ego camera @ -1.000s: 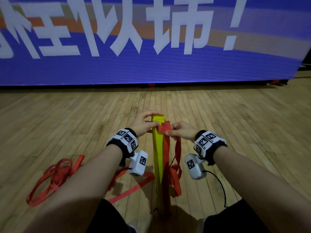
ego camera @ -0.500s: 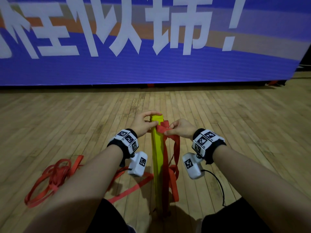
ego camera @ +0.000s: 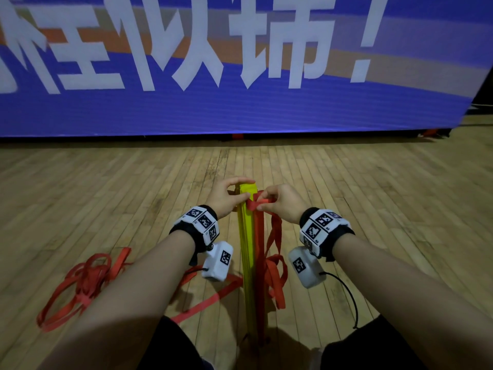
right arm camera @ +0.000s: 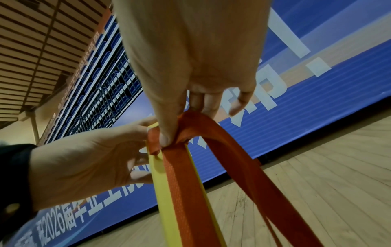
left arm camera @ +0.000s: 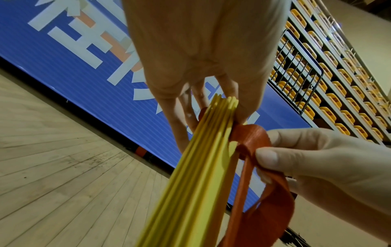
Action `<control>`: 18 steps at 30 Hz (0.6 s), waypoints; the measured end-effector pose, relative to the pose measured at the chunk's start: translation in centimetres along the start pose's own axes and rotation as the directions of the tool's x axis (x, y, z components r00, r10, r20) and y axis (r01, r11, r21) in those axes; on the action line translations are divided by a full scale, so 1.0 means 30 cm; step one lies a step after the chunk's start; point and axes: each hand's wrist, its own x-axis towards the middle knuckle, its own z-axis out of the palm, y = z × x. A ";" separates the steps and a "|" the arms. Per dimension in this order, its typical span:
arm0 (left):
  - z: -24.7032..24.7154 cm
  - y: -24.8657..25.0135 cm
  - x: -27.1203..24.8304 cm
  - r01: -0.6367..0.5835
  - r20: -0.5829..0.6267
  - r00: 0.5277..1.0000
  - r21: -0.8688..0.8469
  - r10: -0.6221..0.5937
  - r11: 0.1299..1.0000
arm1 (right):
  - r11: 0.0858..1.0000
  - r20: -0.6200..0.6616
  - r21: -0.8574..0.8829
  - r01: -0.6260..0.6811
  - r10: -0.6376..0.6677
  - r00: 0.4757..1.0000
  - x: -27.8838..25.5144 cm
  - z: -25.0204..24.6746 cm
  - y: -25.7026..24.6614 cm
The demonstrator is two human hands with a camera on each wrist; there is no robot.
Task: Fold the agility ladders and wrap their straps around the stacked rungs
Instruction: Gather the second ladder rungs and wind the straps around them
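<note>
Holding the stack of flat yellow plastic rungs [ego camera: 246, 236] at its far top end, the left hand [ego camera: 222, 200] pinches it between thumb and fingers; if this grip loosens, the thin rungs may fan apart. To its right, the right hand [ego camera: 282, 201] pinches a folded red woven strap [left arm camera: 251, 138] against the stack, which stands almost upright on the wooden floor [ego camera: 373, 209] between the knees. More strap hangs loose and could tangle.

Indoor sports hall: wooden strip floor [ego camera: 106, 209], large blue display board [ego camera: 240, 108] with white characters, tiers of yellow seats [left arm camera: 330, 83] behind a metal railing [left arm camera: 296, 66], slatted ceiling [right arm camera: 31, 41].
</note>
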 end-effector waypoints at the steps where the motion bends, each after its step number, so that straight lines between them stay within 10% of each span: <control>1: 0.000 0.002 -0.001 -0.008 0.007 1.000 0.013 0.008 1.000 | 1.000 -0.013 0.017 0.011 -0.011 1.000 0.001 0.000 0.002; 18: -0.010 0.015 0.007 0.047 0.106 0.993 -0.022 -0.045 0.999 | 0.943 -0.079 0.330 0.043 -0.018 0.997 0.001 -0.013 -0.019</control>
